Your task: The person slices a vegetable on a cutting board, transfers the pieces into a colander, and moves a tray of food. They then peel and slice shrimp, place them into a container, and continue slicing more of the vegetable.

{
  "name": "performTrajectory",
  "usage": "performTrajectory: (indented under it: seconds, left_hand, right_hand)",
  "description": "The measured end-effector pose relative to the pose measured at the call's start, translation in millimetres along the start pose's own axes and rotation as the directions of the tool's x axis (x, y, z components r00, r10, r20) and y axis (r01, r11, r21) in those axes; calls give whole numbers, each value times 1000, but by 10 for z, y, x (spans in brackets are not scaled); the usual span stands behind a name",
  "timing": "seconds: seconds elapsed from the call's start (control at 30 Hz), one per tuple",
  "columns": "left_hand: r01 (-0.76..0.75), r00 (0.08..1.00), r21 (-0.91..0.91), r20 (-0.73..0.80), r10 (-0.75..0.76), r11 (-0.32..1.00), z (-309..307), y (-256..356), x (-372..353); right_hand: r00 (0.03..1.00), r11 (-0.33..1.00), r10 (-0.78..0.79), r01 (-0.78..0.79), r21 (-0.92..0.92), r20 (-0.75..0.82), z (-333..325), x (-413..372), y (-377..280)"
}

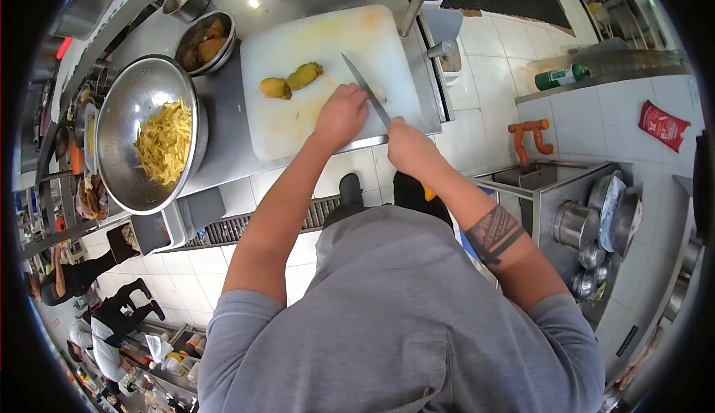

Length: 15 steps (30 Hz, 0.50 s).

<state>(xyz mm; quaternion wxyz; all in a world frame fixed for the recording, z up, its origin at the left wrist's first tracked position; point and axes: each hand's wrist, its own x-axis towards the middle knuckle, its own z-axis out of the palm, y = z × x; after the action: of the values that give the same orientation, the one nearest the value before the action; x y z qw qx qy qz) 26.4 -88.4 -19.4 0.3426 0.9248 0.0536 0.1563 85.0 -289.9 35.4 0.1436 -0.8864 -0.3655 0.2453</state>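
Note:
My right hand (411,149) is closed around the handle of a long kitchen knife (365,87), whose blade points away across the white cutting board (287,44). The end of its orange-yellow handle shows below the hand. Beside the blade, my left hand (344,115) rests on the board with curled fingers; what lies under them is hidden. A small pale piece (378,93) sits just right of the blade, too indistinct to name. Farther left on the board are two soft-looking yellow-green pieces (304,75), like peeled fruit or vegetable.
Left of the board stands a large metal colander (112,126) holding thin yellow strips (165,142). Behind it are a bowl of brownish-orange pieces (207,46) and a small metal pot (186,0). A metal post (419,0) rises at the counter's right edge. Other people (112,338) work at lower left.

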Motion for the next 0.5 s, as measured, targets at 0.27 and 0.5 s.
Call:
performTrajectory:
  seconds: [0.27,0.5]
  left_hand:
    - [154,985,1,-85,-153,988,21,43,-33]
    - [143,989,95,-53,-139,985,83,34,38]
  right_hand:
    - [984,978,133,-149,147,116,-261,60,-4]
    - [979,963,177,-193,186,96,-102,20,114]
